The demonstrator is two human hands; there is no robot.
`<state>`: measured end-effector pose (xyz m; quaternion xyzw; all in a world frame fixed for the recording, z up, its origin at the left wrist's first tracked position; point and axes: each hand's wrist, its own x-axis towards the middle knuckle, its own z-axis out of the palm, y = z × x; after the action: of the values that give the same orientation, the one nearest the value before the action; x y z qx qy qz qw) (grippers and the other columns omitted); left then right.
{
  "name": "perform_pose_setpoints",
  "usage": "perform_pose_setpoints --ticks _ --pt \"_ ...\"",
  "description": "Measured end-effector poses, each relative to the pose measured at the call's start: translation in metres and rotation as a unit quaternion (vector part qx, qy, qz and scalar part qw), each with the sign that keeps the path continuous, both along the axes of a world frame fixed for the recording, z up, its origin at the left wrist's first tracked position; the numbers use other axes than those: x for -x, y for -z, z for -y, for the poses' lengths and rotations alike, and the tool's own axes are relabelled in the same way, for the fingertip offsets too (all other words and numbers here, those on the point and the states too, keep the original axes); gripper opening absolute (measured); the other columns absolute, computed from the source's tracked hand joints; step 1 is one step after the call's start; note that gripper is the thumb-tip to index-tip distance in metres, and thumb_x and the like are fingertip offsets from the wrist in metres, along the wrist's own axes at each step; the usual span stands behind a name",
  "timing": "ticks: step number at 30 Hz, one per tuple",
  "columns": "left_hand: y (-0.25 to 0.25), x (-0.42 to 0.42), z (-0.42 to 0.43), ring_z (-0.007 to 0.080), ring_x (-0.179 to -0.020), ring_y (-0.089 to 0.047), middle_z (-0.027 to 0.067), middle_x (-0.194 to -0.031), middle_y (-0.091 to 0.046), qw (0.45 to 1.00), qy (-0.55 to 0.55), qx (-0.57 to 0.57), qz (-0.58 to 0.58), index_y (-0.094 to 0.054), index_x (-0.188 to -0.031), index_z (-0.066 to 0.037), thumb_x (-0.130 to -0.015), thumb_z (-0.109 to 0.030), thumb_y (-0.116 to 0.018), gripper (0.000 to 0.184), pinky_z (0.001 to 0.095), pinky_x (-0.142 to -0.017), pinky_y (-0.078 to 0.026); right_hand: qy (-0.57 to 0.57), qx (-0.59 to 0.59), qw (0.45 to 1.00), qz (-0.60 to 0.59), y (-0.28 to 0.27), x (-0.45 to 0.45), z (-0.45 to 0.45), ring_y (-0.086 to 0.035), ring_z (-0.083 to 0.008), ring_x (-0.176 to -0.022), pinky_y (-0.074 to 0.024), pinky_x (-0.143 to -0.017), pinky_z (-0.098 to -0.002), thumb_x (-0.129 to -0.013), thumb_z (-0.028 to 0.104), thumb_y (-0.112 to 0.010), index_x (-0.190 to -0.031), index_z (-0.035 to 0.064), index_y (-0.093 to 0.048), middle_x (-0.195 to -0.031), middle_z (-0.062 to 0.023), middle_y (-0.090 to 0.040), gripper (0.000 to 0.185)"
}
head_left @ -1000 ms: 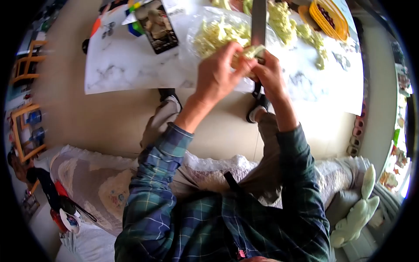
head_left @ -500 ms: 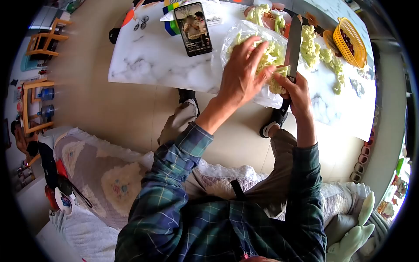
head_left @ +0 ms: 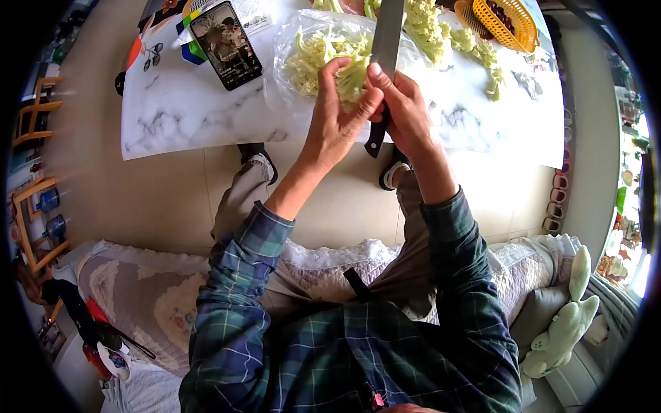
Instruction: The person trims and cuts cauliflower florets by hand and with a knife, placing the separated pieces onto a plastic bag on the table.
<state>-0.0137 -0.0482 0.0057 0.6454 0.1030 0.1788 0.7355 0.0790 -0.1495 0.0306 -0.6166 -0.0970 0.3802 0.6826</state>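
Observation:
My right hand (head_left: 412, 113) is wrapped round the black handle of a kitchen knife (head_left: 390, 38), its thumb lying against the base of the blade. The blade points away from me, toward the far side of the table. Close beside it, my left hand (head_left: 332, 127) curves its fingers and thumb round a pale green cauliflower floret (head_left: 353, 81); its inner fingers are partly hidden. Both hands nearly touch at the knife's handle. Beneath and beyond them, a clear plastic bag (head_left: 279, 72) lies spread open with cut cauliflower pieces (head_left: 310, 58) in it.
A phone (head_left: 226, 47) leans upright at left on the marbled table (head_left: 186, 117). More cauliflower (head_left: 427, 31) lies to the right of the blade. A yellow basket (head_left: 506, 27) with dark red items stands at the far right. The table's near edge is just before my knees.
The view has shifted, so the table things sit further left. My left hand, spread above the bag before, has come down and closed round the floret by the knife.

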Motion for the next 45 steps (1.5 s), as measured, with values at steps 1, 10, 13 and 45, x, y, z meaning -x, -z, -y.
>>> perform_pose_setpoints --ticks 1,10,13,45 --pt "-0.002 0.000 -0.001 0.0174 -0.085 -0.061 0.0125 -0.109 -0.053 0.998 0.009 0.067 0.002 -0.029 -0.132 -0.003 -0.088 -0.039 -0.066 0.068 0.0275 -0.069 -0.052 -0.007 -0.053 0.997 -0.049 -0.001 0.001 0.000 -0.046 -0.0068 -0.059 -0.0409 -0.052 -0.0220 -0.092 0.032 -0.063 -0.099 -0.0048 -0.057 -0.070 -0.0001 -0.052 0.038" --pt "-0.007 0.004 -0.016 0.0180 -0.087 -0.058 0.0033 -0.107 -0.057 0.929 0.004 0.368 -0.033 -0.042 -0.128 -0.011 -0.085 -0.004 -0.062 0.048 0.0327 -0.081 -0.048 0.000 0.164 0.887 0.433 -0.003 -0.001 0.016 -0.057 -0.0174 -0.051 -0.0451 -0.048 -0.0292 -0.094 0.016 -0.054 -0.125 0.0098 -0.058 -0.068 -0.0044 -0.060 0.032" --pt "0.004 0.004 -0.016 0.0171 -0.085 -0.058 0.0052 -0.099 -0.060 0.925 0.000 0.378 -0.030 -0.050 -0.119 -0.005 -0.084 -0.001 -0.056 0.035 0.0324 -0.079 -0.048 -0.052 0.180 0.743 0.643 0.007 0.011 0.020 -0.062 -0.0230 -0.060 -0.0496 -0.051 -0.0352 -0.083 0.014 -0.065 -0.127 0.0148 -0.056 -0.075 -0.0040 -0.062 0.045" --pt "0.002 0.028 0.002 0.0096 -0.075 -0.050 -0.0006 -0.089 -0.053 0.959 -0.002 0.277 -0.058 -0.046 -0.116 -0.009 -0.096 -0.018 -0.055 0.024 0.0254 -0.062 -0.042 -0.089 0.235 0.706 0.663 0.028 0.024 0.022 -0.064 -0.0223 -0.064 -0.0488 -0.049 -0.0353 -0.083 0.017 -0.062 -0.128 0.0100 -0.051 -0.078 -0.0042 -0.059 0.047"
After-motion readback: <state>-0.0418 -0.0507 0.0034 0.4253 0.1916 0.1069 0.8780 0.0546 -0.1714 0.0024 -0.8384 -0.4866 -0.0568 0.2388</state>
